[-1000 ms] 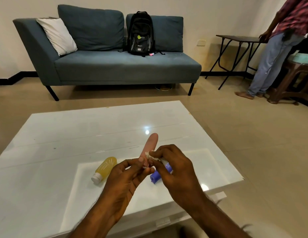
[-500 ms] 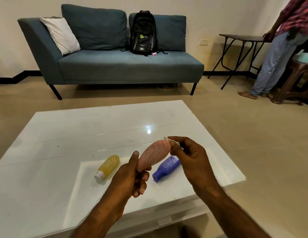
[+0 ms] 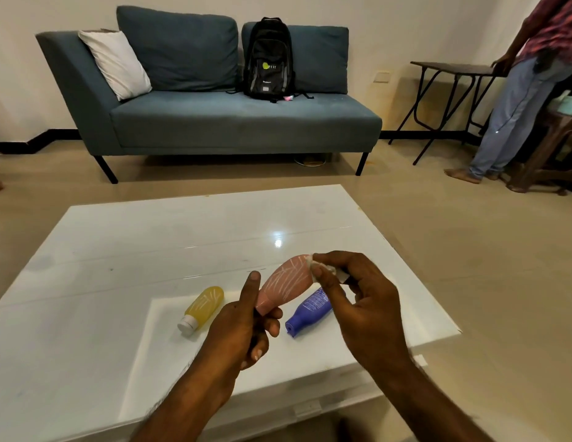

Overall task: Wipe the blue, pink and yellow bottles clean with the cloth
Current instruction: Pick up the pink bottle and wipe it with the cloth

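Observation:
My left hand (image 3: 243, 327) grips the cap end of the pink bottle (image 3: 286, 285), which tilts up and to the right and shows white streaks. My right hand (image 3: 358, 301) pinches a small white cloth (image 3: 323, 270) against the bottle's upper end. The yellow bottle (image 3: 204, 309), with a white cap, lies on the white table (image 3: 118, 250) to the left of my hands. Between my hands lies the blue bottle (image 3: 310, 311), partly covered by my right thumb.
A blue-grey sofa (image 3: 214, 122) with a white pillow and a black backpack (image 3: 268, 59) stands beyond the table. A person (image 3: 521, 90) stands at the right beside a dark folding table (image 3: 454, 90) and a brown stool. The table's right edge is close to my right hand.
The pink bottle has turned from pointing away to showing its broad streaked side. My right hand moved the cloth from near the cap up to the bottle's far end.

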